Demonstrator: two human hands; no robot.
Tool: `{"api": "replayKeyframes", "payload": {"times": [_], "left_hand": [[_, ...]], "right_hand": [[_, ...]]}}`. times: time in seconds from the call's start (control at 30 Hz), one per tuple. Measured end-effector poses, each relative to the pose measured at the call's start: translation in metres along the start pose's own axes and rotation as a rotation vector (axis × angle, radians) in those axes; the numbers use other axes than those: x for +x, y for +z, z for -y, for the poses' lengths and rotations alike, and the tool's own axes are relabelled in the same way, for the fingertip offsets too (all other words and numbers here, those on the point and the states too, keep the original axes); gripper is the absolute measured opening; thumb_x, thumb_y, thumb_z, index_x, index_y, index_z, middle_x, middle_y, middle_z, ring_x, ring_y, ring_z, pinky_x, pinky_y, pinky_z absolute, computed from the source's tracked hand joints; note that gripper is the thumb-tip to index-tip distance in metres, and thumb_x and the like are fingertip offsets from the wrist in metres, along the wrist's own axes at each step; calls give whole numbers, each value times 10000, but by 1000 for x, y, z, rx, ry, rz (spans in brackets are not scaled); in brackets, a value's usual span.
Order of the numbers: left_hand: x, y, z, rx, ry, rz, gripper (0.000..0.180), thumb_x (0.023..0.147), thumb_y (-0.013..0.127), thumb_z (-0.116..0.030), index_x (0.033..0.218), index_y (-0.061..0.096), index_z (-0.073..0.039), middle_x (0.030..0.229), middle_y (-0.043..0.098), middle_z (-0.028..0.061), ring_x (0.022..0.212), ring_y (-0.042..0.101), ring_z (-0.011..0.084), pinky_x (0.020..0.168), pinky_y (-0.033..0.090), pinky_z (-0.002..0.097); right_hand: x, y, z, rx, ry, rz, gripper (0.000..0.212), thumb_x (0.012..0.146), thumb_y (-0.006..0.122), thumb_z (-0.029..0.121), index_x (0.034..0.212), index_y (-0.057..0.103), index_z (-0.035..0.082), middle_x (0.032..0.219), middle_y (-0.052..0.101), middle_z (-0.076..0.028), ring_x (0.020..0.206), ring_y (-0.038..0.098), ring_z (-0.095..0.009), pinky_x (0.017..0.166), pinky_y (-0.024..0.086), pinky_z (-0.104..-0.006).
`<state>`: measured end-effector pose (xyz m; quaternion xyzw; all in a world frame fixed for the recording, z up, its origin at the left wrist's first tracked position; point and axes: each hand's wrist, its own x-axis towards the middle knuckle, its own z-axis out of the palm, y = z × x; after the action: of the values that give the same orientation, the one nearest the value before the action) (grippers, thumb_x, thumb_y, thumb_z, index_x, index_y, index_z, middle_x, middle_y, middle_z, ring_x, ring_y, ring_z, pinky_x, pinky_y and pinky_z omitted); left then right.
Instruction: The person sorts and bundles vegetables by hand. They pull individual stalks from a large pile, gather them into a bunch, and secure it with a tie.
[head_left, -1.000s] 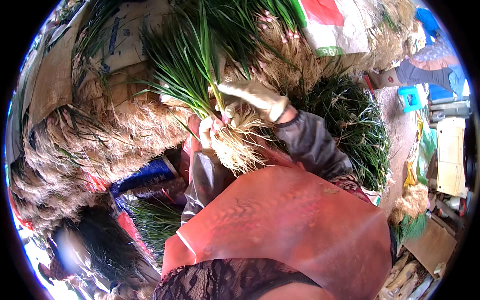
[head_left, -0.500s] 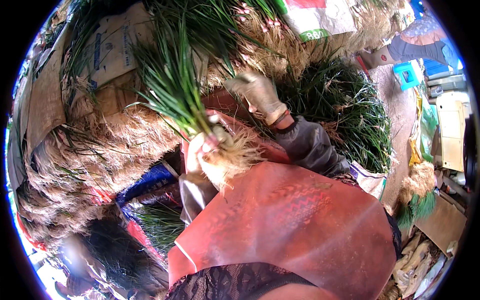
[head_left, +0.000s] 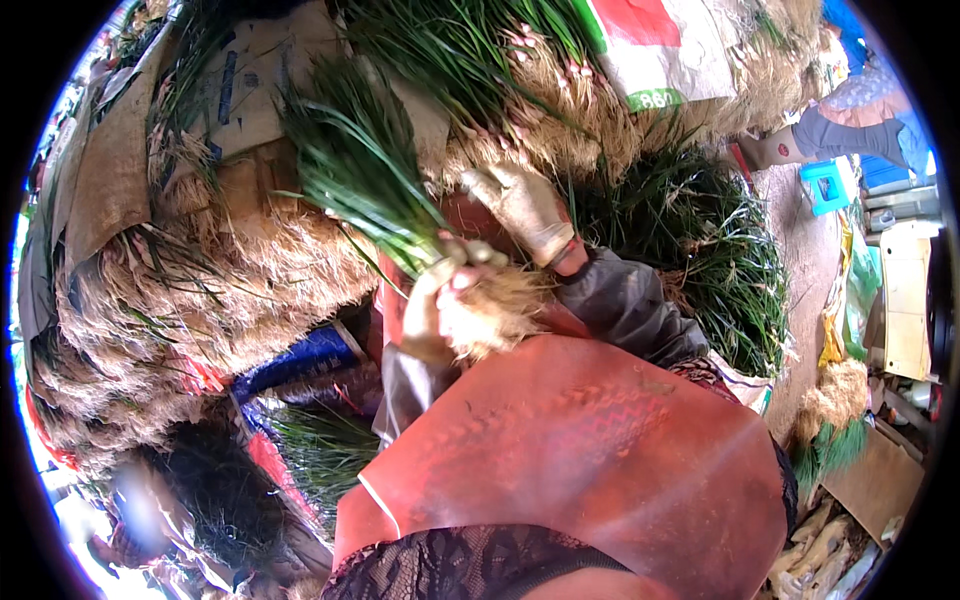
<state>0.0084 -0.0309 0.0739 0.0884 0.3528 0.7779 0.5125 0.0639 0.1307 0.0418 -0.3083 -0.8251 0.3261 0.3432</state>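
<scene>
My gloved left hand [head_left: 432, 308] is closed around a bunch of scallions [head_left: 365, 185]. Their long green leaves point up and to the left, blurred by motion, and the pale shaggy roots [head_left: 495, 318] hang out on the right of the fist, above my lap. Just up and to the right of the bunch is my right hand [head_left: 525, 212], in a dirty pale glove. Its fingers are stretched out and slightly apart, holding nothing, near the pile of rooted scallions in front of me.
A red apron [head_left: 570, 430] covers my lap. Ahead lie stacked scallions [head_left: 530, 110] with roots toward me, partly under printed sacks [head_left: 660, 50]. More green bunches [head_left: 700, 240] lie on the right. A blue plastic stool [head_left: 828, 187] and another person's leg [head_left: 800, 145] are at the far right.
The bunch in my left hand has shifted right, its leaves swaying. My right hand has moved slightly right and down, its fingers now spread more clearly. The whole view has tilted a little.
</scene>
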Motion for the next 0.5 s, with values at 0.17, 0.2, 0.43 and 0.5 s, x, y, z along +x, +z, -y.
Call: {"api": "replayKeyframes", "payload": {"times": [0.17, 0.2, 0.43, 0.5], "left_hand": [[22, -4, -46, -301, 38, 274, 275, 858, 579, -276, 1027, 555, -61, 914, 609, 64, 987, 525, 262, 896, 440, 494], [32, -1, -39, -291, 224, 204, 303, 866, 578, -264, 1086, 553, -58, 861, 615, 78, 910, 563, 236, 843, 479, 433], [49, -29, -16, -84, -139, 132, 417, 858, 585, -261, 1152, 532, 30, 1004, 642, 144, 774, 618, 177, 621, 495, 290], [46, -29, -3, -75, -209, 96, 380, 858, 595, -239, 1123, 543, 30, 867, 669, 86, 549, 580, 68, 366, 403, 175]], "right_hand": [[83, 28, -35, -882, -74, 106, 345, 791, 634, 406, 927, 656, 90, 920, 643, -84, 853, 597, -243, 733, 438, -404], [95, 38, -46, -945, -74, 213, 338, 770, 650, 389, 930, 657, 91, 904, 646, -93, 827, 603, -258, 718, 440, -424], [47, -1, -46, 324, 204, 336, 240, 880, 624, 235, 942, 645, 4, 820, 634, -29, 726, 565, -102, 660, 470, -257], [18, -11, -22, 521, 276, 464, 293, 901, 597, 220, 1070, 630, -17, 895, 649, -43, 786, 578, -97, 708, 477, -244]]}}
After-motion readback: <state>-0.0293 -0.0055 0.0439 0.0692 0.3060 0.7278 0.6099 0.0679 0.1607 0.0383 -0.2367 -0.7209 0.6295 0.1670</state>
